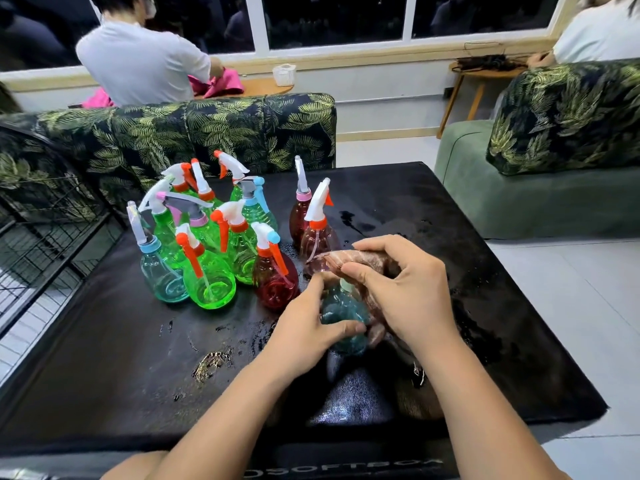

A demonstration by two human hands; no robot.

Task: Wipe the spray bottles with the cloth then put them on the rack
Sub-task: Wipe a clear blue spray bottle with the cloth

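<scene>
Leaf-print sofa (194, 129), dark windows (332, 19) — pale floor (588, 306)

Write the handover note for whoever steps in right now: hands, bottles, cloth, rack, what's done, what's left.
Left hand: grips the teal bottle low on its body, just above the black mat.
Right hand: holds the brownish cloth wrapped over the bottle's top and side.
Other spray bottles: standing in a cluster on the mat, to the left and behind the hands.
Wire rack: at the left edge; no bottle shows on the part in view.
Done: the teal bottle is mid-wipe.
Left: finish it, rack it, then wipe and rack the cluster. The mat has wet patches.
</scene>
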